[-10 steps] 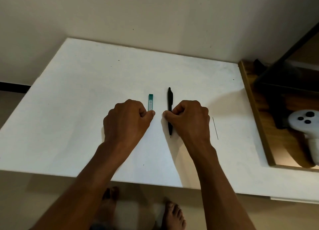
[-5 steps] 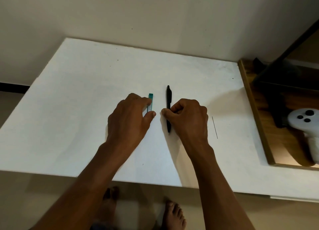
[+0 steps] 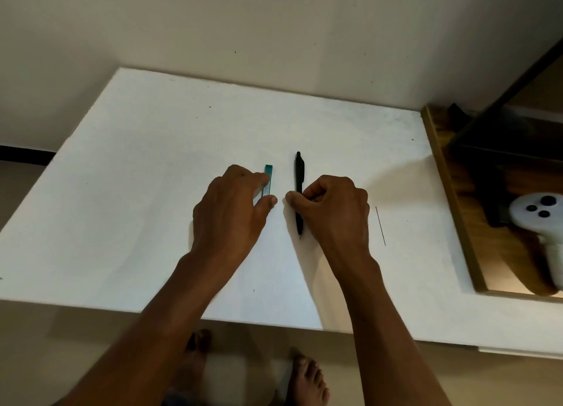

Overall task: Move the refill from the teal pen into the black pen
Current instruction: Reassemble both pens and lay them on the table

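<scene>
Two pens lie parallel on the white desk.
Left hand pinches the teal pen at its near end; right hand curls round the black pen.

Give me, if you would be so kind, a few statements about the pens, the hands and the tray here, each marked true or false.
1. The black pen lies on the white table, to the right of the teal pen. True.
2. The right hand holds the teal pen. False: it grips the black pen, and it is the left hand that pinches the teal pen.
3. A thin dark stick lies on the table to the right of the right hand, untouched. True.
4. The white controller sits on the table between the two pens. False: it lies on the wooden tray at the right edge.
5. The two pens touch. False: bare table shows between them.
</scene>
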